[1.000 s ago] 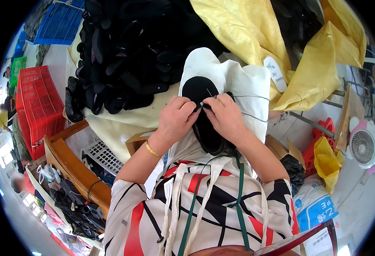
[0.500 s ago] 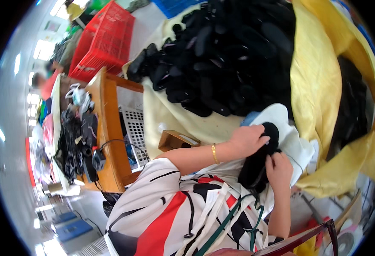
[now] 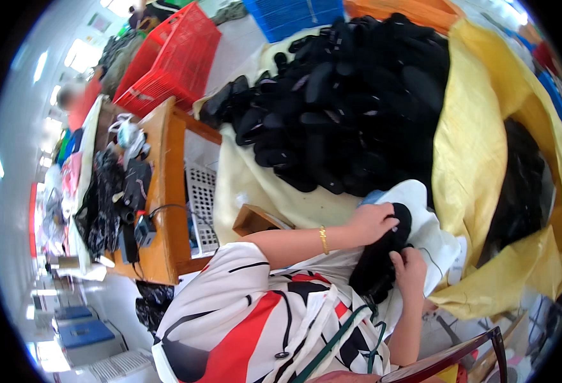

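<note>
A black shoe piece (image 3: 378,258) lies over a white cloth (image 3: 431,239) in my lap. My left hand (image 3: 372,223), with a gold bracelet at the wrist, presses on its upper end. My right hand (image 3: 410,268) pinches its edge lower down, fingers closed on it. A thin thread runs from the piece across the white cloth. Beyond my hands a big heap of black shoe pieces (image 3: 351,108) lies on a cream sheet (image 3: 255,185).
A yellow sack (image 3: 479,159) holding more black pieces stands at the right. At the left are a wooden table (image 3: 166,191) with tangled black items, a white perforated basket (image 3: 201,204), red crates (image 3: 172,57) and a blue crate (image 3: 294,13). A person sits far left.
The view has swung left and tilted: the hands and the black piece now sit lower right, and the wooden table and red crates have come into view.
</note>
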Action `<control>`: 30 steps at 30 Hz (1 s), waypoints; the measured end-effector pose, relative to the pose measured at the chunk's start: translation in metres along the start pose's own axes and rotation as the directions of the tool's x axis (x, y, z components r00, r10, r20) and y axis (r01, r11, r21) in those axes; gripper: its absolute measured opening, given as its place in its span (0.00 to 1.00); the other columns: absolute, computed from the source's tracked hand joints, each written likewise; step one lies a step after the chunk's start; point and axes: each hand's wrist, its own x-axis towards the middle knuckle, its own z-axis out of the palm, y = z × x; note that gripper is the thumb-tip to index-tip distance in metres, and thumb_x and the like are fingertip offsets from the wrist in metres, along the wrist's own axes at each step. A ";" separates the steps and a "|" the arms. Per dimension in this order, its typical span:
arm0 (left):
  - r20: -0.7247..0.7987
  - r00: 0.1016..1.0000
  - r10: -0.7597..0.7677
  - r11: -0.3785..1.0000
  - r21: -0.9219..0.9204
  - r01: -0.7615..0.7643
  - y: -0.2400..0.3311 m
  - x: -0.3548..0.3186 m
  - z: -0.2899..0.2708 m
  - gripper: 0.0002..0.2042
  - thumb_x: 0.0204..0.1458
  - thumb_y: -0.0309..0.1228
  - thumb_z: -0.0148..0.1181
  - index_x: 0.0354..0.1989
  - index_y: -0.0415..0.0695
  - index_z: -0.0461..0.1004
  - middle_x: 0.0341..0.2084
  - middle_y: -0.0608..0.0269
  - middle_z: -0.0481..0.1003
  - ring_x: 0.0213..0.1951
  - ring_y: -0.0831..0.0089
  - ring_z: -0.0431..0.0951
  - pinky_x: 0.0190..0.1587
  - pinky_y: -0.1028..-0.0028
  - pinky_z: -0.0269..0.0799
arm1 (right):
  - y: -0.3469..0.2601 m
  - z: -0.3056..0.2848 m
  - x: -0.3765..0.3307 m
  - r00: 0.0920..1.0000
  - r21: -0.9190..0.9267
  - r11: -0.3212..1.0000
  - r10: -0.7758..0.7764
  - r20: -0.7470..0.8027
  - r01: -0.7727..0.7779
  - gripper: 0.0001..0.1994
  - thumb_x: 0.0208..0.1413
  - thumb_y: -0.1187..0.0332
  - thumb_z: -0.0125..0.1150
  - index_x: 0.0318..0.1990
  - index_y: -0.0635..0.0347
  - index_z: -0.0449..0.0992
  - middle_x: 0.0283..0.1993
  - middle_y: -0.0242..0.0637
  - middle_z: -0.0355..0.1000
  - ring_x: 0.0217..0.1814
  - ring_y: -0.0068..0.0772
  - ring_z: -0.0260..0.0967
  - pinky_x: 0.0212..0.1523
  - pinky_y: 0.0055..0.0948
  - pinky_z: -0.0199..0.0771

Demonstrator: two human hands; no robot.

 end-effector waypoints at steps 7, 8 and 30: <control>-0.055 0.994 0.091 0.994 -0.050 -0.094 0.006 0.004 0.000 0.09 0.56 0.33 0.63 0.33 0.39 0.74 0.24 0.53 0.74 0.27 0.63 0.75 0.34 0.68 0.71 | 0.010 -0.009 -0.005 0.991 -0.192 0.973 -0.132 -0.004 0.128 0.15 0.59 0.61 0.61 0.24 0.60 0.71 0.26 0.44 0.68 0.30 0.51 0.70 0.31 0.46 0.69; -0.039 0.997 0.069 0.994 -0.084 -0.072 0.003 0.006 0.004 0.09 0.56 0.32 0.63 0.32 0.38 0.74 0.23 0.57 0.72 0.26 0.68 0.73 0.33 0.71 0.70 | 0.017 -0.011 -0.004 0.988 -0.261 0.958 -0.138 -0.071 0.115 0.15 0.58 0.62 0.61 0.23 0.59 0.70 0.26 0.43 0.68 0.29 0.50 0.70 0.31 0.46 0.69; -0.018 0.997 0.074 0.997 -0.027 -0.074 0.007 0.014 0.007 0.11 0.57 0.33 0.62 0.29 0.39 0.73 0.20 0.51 0.70 0.24 0.57 0.73 0.29 0.65 0.67 | -0.032 0.019 -0.013 0.866 0.840 -0.494 0.496 0.059 0.226 0.21 0.71 0.62 0.42 0.20 0.50 0.56 0.17 0.27 0.45 0.20 0.27 0.45 0.34 0.32 0.58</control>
